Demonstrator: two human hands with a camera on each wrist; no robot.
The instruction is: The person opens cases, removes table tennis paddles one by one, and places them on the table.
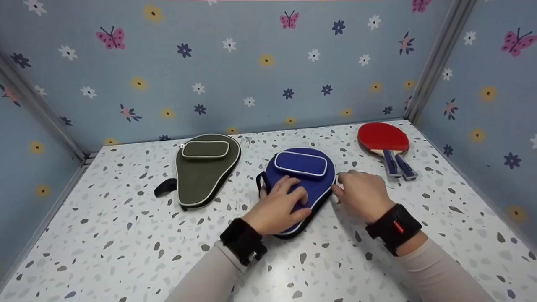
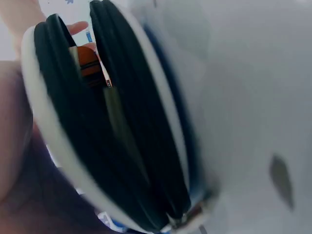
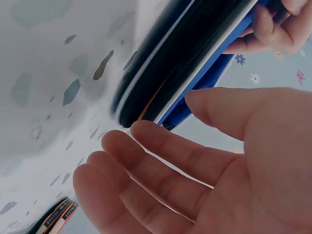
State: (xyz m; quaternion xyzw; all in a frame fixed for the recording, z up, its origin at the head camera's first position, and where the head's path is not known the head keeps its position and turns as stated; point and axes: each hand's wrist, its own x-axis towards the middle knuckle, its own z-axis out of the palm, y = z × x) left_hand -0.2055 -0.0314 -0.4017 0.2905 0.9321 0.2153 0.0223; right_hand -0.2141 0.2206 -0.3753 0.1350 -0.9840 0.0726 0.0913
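Note:
A blue paddle-shaped case (image 1: 300, 184) with white piping and a raised pocket lies in the middle of the table. My left hand (image 1: 279, 205) rests on its front below the pocket, fingers spread. By its right edge is my right hand (image 1: 363, 193); the right wrist view shows loosely bent fingers and thumb with nothing between them, the fingertips right at the case's rim. In the left wrist view the dark zipper edges (image 2: 131, 97) stand apart, and a brown, dark-striped piece (image 2: 88, 62) shows in the gap.
An olive green case (image 1: 201, 172) of the same shape, with a black strap (image 1: 166, 187), lies to the left. Two table tennis bats, the upper one a red bat (image 1: 384, 136), overlap at the back right. Patterned panels (image 1: 251, 63) enclose the table's back and sides.

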